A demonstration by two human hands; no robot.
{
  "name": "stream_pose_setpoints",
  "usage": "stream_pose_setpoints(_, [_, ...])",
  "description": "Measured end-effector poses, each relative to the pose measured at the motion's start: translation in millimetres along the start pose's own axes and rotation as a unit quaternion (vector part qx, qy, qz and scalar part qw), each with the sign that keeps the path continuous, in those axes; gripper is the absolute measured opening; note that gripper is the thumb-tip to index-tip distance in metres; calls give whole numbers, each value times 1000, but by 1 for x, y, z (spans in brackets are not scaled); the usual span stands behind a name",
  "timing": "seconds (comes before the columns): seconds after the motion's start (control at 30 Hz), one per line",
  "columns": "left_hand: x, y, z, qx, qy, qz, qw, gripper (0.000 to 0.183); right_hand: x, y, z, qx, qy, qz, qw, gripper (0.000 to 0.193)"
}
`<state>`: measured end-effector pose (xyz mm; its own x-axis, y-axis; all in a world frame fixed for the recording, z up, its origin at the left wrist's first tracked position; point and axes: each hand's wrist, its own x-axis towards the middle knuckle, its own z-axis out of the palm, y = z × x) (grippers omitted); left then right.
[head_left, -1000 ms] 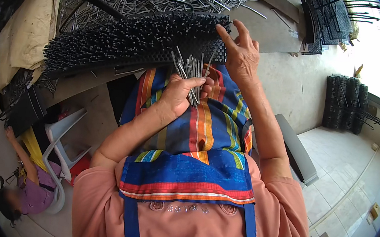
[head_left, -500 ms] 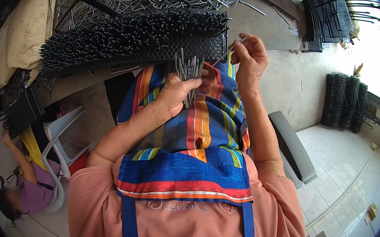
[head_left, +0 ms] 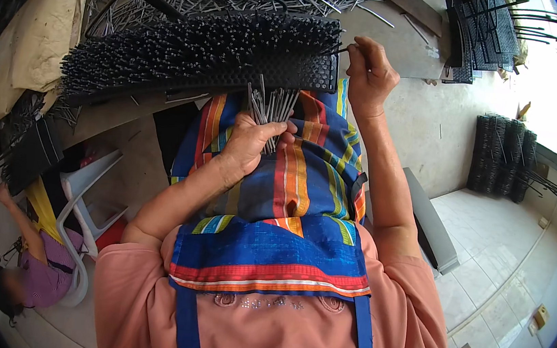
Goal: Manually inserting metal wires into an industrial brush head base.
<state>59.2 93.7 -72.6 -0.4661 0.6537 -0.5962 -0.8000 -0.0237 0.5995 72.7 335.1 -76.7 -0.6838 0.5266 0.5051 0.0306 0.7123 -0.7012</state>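
Your striped apron (head_left: 298,183) covers your lap; just beyond it lies a long black perforated rack (head_left: 316,76), crowded with dark rods (head_left: 183,43) except for bare holes at the near right. Your left hand (head_left: 249,140) is clamped around a bundle of thin metal rods (head_left: 274,108) before it. Your right hand (head_left: 372,76) pinches a single dark rod (head_left: 342,51) at the rack's right end.

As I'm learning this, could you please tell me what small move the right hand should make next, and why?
Probably guide the thin dark rod, seemingly pinched in the right hand, into the black perforated board, whose near right corner shows bare holes.
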Motion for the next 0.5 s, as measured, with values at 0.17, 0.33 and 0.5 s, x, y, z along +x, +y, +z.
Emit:
stream_pose_setpoints(0.17, [1,5,2,-18,30,5,999,16,-2,-14,0,-208,-87,-122,967,27])
stream_pose_setpoints(0.33, [2,9,-1,-83,16,-16,996,18,-18,-35,-12,-107,-96,4,990,22])
stream_pose_setpoints(0.5, [1,11,6,-76,-15,-6,997,22,-47,-46,-1,240,-330,344,846,11])
